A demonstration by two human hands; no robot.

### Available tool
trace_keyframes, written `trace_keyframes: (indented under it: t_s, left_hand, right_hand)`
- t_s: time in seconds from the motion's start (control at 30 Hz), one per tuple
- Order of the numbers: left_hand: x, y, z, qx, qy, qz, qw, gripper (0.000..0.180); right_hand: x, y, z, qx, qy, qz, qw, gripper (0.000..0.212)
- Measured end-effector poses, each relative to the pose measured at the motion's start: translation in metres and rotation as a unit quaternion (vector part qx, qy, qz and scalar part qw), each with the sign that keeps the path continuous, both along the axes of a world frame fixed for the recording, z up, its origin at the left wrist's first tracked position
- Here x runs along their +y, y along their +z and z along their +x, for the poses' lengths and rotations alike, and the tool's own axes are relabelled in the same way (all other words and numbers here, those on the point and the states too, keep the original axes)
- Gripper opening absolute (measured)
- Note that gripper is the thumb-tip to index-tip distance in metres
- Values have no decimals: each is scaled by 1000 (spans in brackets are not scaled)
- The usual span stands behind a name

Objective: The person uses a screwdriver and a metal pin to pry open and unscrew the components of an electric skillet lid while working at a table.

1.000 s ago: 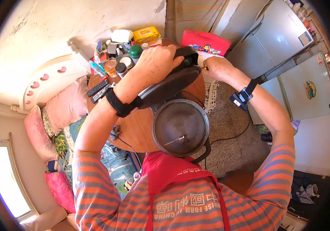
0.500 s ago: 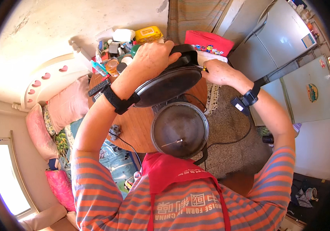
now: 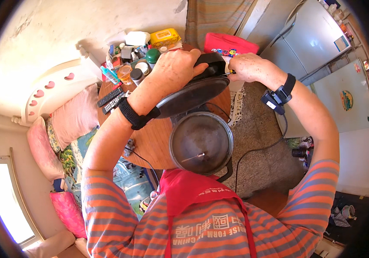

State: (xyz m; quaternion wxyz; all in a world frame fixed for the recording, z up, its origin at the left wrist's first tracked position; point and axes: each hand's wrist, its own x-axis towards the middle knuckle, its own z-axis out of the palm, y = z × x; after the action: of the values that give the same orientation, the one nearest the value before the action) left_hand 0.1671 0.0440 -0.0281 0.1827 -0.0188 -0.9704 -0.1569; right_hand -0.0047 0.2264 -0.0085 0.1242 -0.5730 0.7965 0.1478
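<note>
Black lid [image 3: 193, 92] of the cooker is being tilted above the steel pot [image 3: 200, 142]; my left hand [image 3: 173, 71] is clamping its handle, steadying it. My right hand [image 3: 247, 66] is pinching a thin tool [image 3: 226, 74] against the hinge.

A dark, round lid [image 3: 191, 95] with a black block-shaped handle [image 3: 210, 66] is held tilted above a round wooden table [image 3: 150, 137], gripped at its handle by the left hand [image 3: 178, 69]. A thin screwdriver [image 3: 227, 74] is pinched in the right hand [image 3: 247, 69], its tip set against the handle. Below the lid, an open grey metal pot [image 3: 200, 142] is seen at the table's edge.
</note>
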Motion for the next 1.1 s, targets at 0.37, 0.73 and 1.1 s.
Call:
trace_keyframes:
  t_s: [0.37, 0.73, 1.1]
  left_hand:
    - [-4, -1, 11, 18, 3, 17, 1000, 31]
    - [0, -5, 10, 30, -30, 37, 998, 28]
    - [-16, 2, 3, 35, -81, 58, 994, 29]
  right_hand:
    - [2, 11, -14, -159, -158, 114, 968, 35]
    - [-11, 17, -18, -28, 10, 126, 992, 28]
    - [-6, -10, -37, 130, 70, 35, 988, 17]
